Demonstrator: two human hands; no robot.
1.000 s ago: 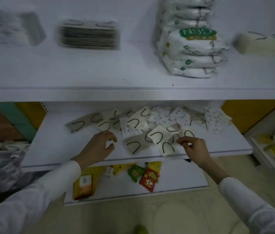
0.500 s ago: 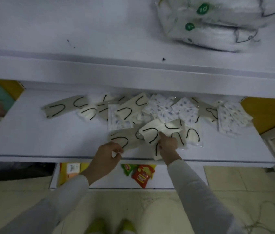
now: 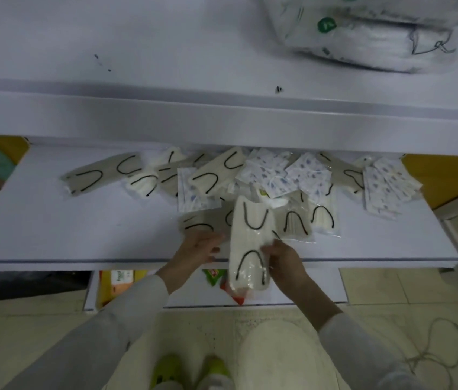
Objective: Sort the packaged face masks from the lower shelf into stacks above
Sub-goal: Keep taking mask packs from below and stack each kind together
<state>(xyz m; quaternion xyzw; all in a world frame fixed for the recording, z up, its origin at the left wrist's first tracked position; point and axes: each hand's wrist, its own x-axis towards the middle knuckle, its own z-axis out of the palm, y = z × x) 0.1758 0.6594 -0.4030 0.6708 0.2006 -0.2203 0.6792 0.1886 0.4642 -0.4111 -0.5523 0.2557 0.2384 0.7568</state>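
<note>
Mid-frame, your right hand (image 3: 284, 260) pinches a cream packaged mask (image 3: 250, 240) raised over the lower shelf's (image 3: 67, 229) front edge while your left hand (image 3: 198, 247) rests flat-fingered on a grey packet (image 3: 202, 220) — a pick under way, with the lift to the upper shelf (image 3: 166, 46), frame top, likely next.

Dim, flat light; soft overall blur; wide-angle bending at edges.

Bottom shelf (image 3: 306, 288), white board, lowest level.
- Orange-yellow box (image 3: 118, 282): at its left end.
- Green packet (image 3: 215, 275), red packet (image 3: 237, 298): near its middle.
- Tiled floor (image 3: 391, 291): beneath and in front.
- Pale cord (image 3: 419, 358): on floor, right of it.
- Yellow-green shoes (image 3: 166, 371): in front.
</note>
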